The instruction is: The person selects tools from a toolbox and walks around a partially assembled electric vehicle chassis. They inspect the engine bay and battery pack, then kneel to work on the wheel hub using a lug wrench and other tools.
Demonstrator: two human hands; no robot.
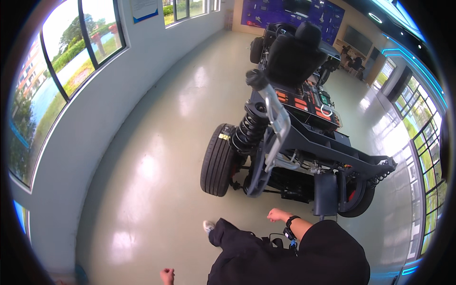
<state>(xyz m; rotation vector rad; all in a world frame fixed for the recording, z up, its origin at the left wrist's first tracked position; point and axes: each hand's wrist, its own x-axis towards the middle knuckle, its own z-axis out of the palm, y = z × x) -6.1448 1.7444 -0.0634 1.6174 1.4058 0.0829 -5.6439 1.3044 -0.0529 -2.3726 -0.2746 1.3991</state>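
I see a dark, open vehicle chassis (327, 148) stretching from centre right of my view up toward the top. Its black tyre (216, 164) and coil spring (250, 128) show near centre, its black seat (292, 59) above, orange blocks (300, 103) just below the seat.

The camera is worn on my head and looks forward and down, with a very wide, round view. My black clothes (323, 254) are quite near at the lower edge, the vehicle chassis (305, 135) farther ahead, the purple panel (273, 12) far beyond.
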